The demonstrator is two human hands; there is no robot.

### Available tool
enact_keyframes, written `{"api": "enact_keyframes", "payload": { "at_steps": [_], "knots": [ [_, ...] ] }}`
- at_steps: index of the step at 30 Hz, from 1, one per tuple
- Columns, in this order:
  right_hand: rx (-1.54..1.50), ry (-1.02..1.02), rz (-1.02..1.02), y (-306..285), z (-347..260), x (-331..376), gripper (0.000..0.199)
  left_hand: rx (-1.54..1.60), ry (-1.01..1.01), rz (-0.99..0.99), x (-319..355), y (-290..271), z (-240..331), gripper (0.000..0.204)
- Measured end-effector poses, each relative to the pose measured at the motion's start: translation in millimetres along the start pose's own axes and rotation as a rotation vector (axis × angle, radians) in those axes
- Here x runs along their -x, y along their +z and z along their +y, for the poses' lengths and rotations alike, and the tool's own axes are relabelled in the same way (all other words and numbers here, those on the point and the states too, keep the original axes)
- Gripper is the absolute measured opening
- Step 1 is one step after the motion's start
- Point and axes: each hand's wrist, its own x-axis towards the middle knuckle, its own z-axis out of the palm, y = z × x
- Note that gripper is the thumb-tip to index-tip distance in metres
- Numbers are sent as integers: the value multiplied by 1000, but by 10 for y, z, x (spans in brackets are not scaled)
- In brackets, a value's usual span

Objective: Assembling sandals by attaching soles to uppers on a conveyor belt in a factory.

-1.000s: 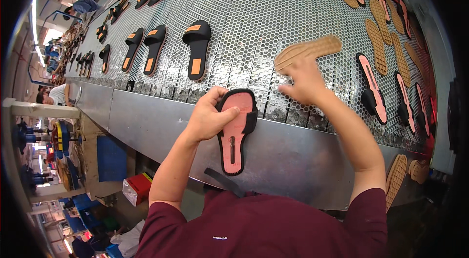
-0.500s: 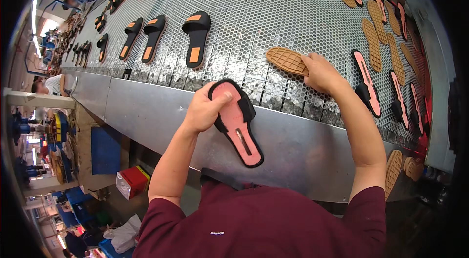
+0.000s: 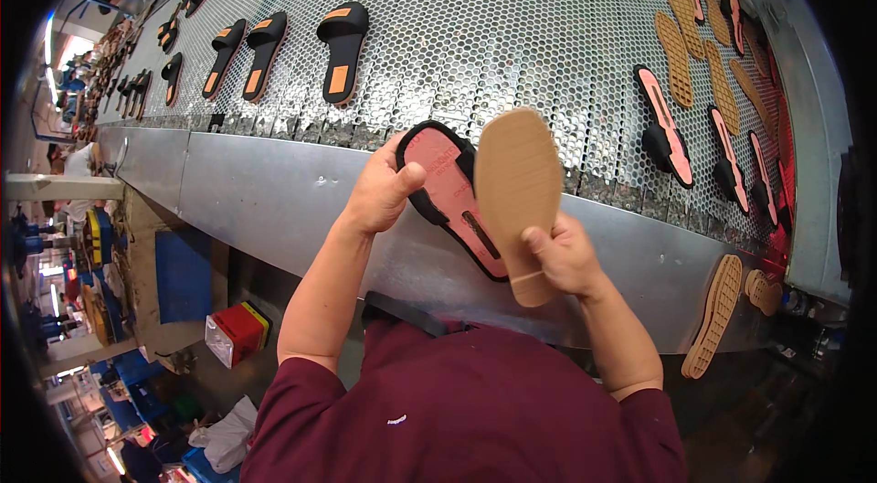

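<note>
My left hand [image 3: 379, 187] is closed on the toe end of a sandal upper [image 3: 438, 174], with its pink underside up and black straps and edging round it. In my right hand [image 3: 565, 254] is a tan shoe sole [image 3: 517, 177], pinched near its narrow heel end, its smooth face toward me. The sole overlaps the right edge of the upper in this view; whether the two touch I cannot tell. Both are held over the metal front edge of the conveyor. Behind them on the belt stands a finished black slide sandal [image 3: 344, 49] with an orange patch.
The perforated conveyor belt [image 3: 420, 35] carries several black slides on the left. Pink-bottomed uppers [image 3: 664, 122] and tan soles [image 3: 674, 53] lie on the right. Another sole [image 3: 713, 318] sits by the right front edge. A red box [image 3: 237, 334] stands low on the left.
My right hand has lifted the sole off the belt, brought it in beside the upper and turned its smooth face up. The left hand still holds the upper.
</note>
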Motion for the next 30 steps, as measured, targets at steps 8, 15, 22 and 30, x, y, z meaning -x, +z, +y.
{"api": "enact_keyframes", "payload": {
  "at_steps": [8, 15, 22, 30],
  "knots": [
    [241, 16, -106, 188, 102, -27, 36, -57, -4, -55, 111, 302, 133, 93],
    [280, 78, -121, 174, -18, 20, 32, -166, 67, -82, 172, 434, 162, 64],
    [229, 40, -111, 114, 18, 56, 28, -197, 96, -73, 244, 619, 177, 43],
    [231, 76, -105, 77, 1, 98, 26, -264, 42, -4, 316, 758, 182, 37]
  ]
}}
